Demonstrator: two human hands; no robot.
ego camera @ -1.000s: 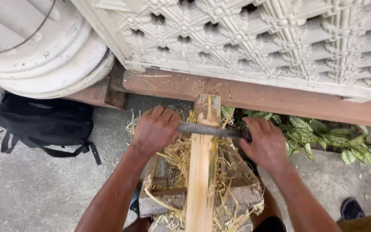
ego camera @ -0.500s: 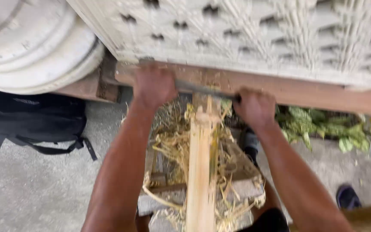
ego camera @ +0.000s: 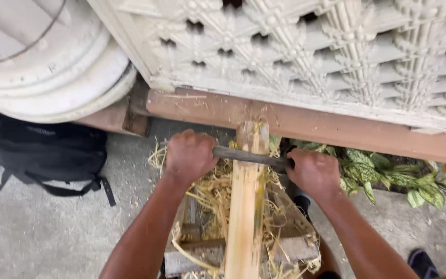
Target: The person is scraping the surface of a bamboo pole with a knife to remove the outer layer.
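Observation:
A long pale wooden stick (ego camera: 245, 206) runs away from me, its far end resting against a brown wooden beam (ego camera: 305, 121). Across the stick lies a dark metal blade (ego camera: 251, 156) with a handle at each end. My left hand (ego camera: 189, 155) grips its left handle and my right hand (ego camera: 313, 173) grips its right handle. The blade sits on the stick near its far end. Pale shavings (ego camera: 212, 194) are heaped around the stick on a low wooden frame (ego camera: 292, 248).
A black backpack (ego camera: 42, 150) lies on the concrete floor at left. A white carved lattice panel (ego camera: 311, 51) and a white round column base (ego camera: 47, 67) stand behind the beam. Green leafy plants (ego camera: 388, 178) grow at right. A dark shoe (ego camera: 421, 258) shows at lower right.
Both hands pushed the blade up to the beam, then drew it back toward me along the stick. The view shifted with the motion.

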